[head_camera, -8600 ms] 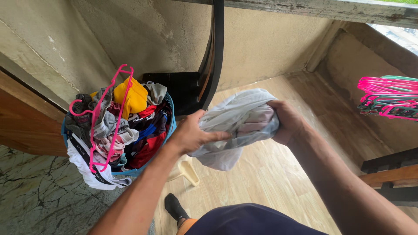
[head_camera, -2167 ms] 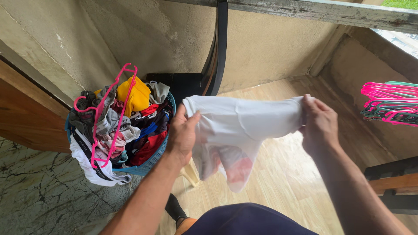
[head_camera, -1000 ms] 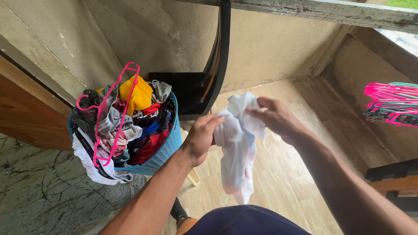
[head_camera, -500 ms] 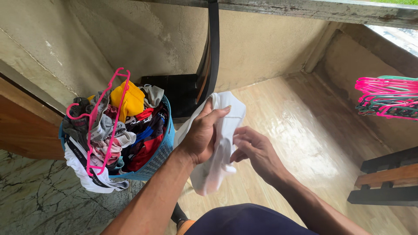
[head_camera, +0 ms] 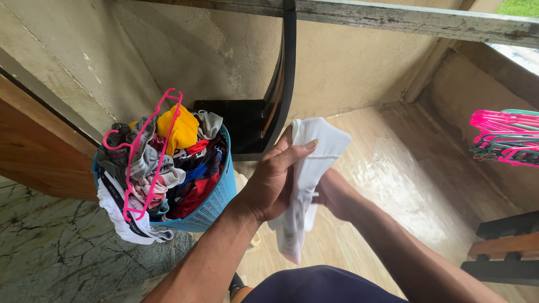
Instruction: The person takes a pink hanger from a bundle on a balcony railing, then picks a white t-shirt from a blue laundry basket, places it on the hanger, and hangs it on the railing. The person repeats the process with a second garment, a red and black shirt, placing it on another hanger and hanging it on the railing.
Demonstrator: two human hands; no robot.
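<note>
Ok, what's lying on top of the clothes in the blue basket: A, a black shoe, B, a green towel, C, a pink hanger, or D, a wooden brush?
C: a pink hanger lies across the heap of clothes in the blue basket, beside the left hand, which holds a white garment.

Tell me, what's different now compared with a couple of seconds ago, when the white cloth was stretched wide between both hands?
The white garment is no longer spread out: it now hangs bunched and narrow from the left hand, which grips it near the top. The right hand has dropped from the far edge and moved in behind the cloth. The blue laundry basket, its pink hanger and the hangers at right stayed put.
</note>
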